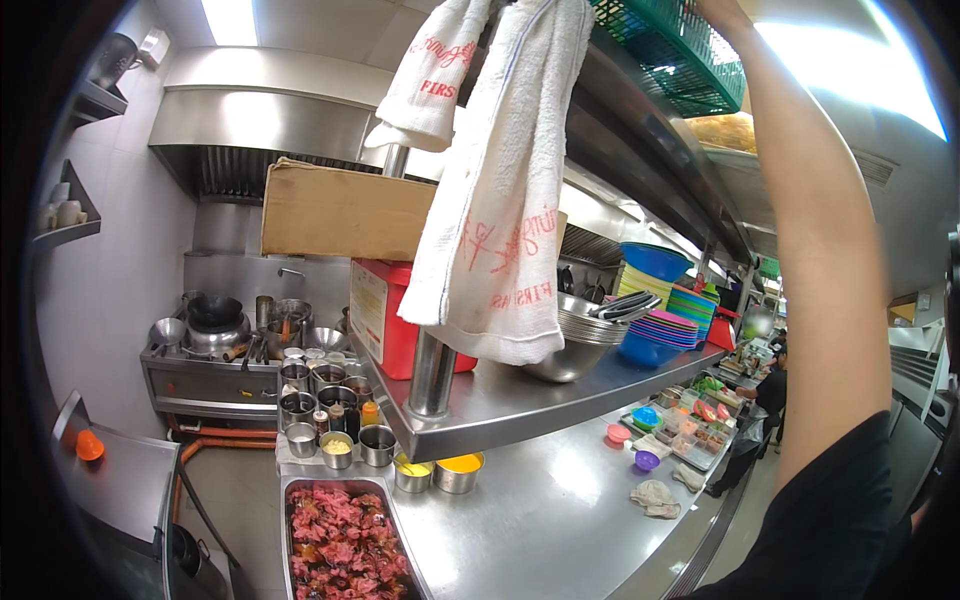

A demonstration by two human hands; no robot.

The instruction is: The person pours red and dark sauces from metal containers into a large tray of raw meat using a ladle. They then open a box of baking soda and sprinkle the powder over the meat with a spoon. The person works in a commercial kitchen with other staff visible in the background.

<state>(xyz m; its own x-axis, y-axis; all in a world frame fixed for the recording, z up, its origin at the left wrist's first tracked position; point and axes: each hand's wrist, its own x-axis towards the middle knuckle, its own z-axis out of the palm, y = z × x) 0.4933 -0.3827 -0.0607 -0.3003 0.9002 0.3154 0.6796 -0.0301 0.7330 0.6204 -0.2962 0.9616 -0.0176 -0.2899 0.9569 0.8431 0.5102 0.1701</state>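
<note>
My right forearm rises along the right side to my right hand at the top edge, gripping the rim of a green plastic basket on the overhead shelf. The hand's fingertips are mostly out of frame. My left hand is not in view. Two white towels with red print hang just left of the basket. Below them, a cardboard sheet, a red plastic container, steel bowls and stacks of colourful plastic bowls occupy the lower steel shelf.
The worktop holds a tray of raw meat, several pots of sauces and prep containers. A stove with pans stands back left. A person works far right beside the counter.
</note>
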